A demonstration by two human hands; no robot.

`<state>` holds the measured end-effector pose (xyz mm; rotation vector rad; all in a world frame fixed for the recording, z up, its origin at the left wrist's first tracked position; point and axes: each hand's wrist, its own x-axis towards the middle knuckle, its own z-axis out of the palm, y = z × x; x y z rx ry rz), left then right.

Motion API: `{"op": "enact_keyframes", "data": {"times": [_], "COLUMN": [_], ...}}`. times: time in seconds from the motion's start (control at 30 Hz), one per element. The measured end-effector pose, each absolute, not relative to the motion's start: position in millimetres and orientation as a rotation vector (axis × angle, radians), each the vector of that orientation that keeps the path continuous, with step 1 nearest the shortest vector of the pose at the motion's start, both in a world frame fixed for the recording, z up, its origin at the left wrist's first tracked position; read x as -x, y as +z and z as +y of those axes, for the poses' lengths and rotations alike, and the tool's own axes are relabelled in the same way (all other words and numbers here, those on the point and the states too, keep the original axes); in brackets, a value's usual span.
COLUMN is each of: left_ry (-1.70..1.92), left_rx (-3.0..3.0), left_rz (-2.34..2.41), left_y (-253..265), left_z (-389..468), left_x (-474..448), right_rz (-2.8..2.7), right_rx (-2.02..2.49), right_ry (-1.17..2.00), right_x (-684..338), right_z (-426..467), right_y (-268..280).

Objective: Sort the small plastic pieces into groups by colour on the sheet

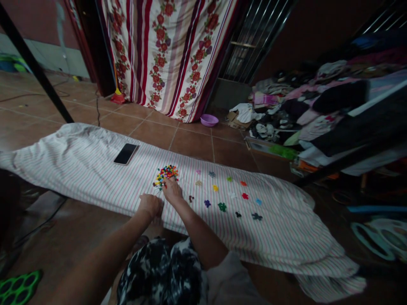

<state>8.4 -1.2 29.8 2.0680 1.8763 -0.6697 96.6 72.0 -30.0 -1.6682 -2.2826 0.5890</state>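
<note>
A heap of small multicoloured beads (167, 173) lies on a striped cloth (104, 186). At the heap's near edge, my right hand (172, 191) has its fingertips drawn together among the beads; whatever they pinch is too small to make out. My left hand (150, 205) is curled at the cloth's near edge, left of my right hand, and its fingers hide anything inside. To the right, small single-colour groups are spread in rows, among them a yellow group (215, 188), a dark green group (222, 207), a red group (244, 196) and a grey group (257, 216).
A phone (126, 153) lies on the cloth, left of the heap. Beyond are a floral curtain (178, 55), a purple basin (209, 120) and a red broom (118, 96) on the tiled floor. Piled clothes (305, 97) fill the right side. Dark poles rise at both ends.
</note>
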Motion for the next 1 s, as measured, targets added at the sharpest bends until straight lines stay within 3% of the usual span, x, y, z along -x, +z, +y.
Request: {"op": "enact_keyframes", "data": {"times": [0.57,1.0], "left_ry": [-0.658,-0.660], "left_rx": [-2.087,-2.112], "left_rz": [1.853,1.861], "left_y": [35,25], "left_z": [-4,-3], "left_x": [-8,-7], "right_rz": [-2.028,-1.651], "right_rx": [1.498,1.596], "right_ry": [0.657,0.410], "right_x": [-115,-283], "right_z": [59,56], "right_y": [-38,-29]}}
